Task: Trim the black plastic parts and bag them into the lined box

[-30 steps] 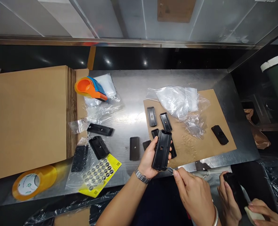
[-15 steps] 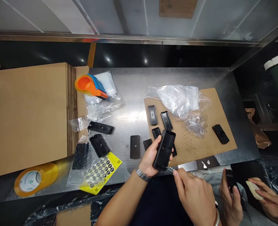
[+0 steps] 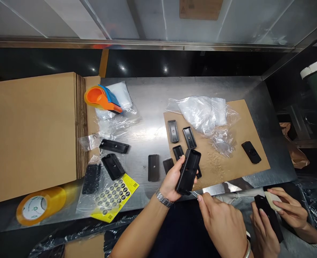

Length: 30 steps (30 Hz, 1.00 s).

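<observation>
Your left hand (image 3: 171, 181) has tilted the case (image 3: 188, 171) edge-up; your right hand (image 3: 223, 224) stays pinching the blade (image 3: 194, 194) (tip at its lower end).

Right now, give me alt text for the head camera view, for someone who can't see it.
A person's left hand holds a black plastic tray over a metal table while the right hand puts a thin metal tool to its lower edge. More black trays, plastic bags, cardboard and a tape roll lie around; another person's hands work at lower right.
</observation>
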Available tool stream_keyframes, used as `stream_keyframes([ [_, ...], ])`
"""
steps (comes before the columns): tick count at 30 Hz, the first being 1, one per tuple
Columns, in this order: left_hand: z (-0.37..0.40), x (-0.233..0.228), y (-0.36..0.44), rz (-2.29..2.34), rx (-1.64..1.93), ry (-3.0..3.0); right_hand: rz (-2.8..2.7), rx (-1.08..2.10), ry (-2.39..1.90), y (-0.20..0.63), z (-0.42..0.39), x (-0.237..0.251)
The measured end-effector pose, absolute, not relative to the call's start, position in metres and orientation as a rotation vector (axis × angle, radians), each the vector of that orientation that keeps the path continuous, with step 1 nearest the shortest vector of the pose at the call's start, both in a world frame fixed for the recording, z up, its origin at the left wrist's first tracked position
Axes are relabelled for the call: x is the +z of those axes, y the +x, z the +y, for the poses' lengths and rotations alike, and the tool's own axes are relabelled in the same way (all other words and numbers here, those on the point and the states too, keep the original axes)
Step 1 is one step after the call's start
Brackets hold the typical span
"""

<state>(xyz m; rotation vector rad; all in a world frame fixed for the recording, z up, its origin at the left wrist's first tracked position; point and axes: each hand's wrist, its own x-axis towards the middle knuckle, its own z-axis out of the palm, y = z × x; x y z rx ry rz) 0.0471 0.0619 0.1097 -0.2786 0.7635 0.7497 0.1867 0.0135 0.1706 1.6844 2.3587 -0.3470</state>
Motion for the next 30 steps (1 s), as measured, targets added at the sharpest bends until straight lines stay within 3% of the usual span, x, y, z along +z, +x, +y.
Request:
stream_keyframes([
  [19, 0.065, 0.112, 0.047, 0.678, 0.922, -0.252, 2.500, -0.574, 1.943, 0.191, 0.011, 0.169],
  [30, 0.064, 0.122, 0.048, 0.709, 1.114, -0.212, 2.557, -0.232, 1.813, 0.191, -0.008, 0.164],
])
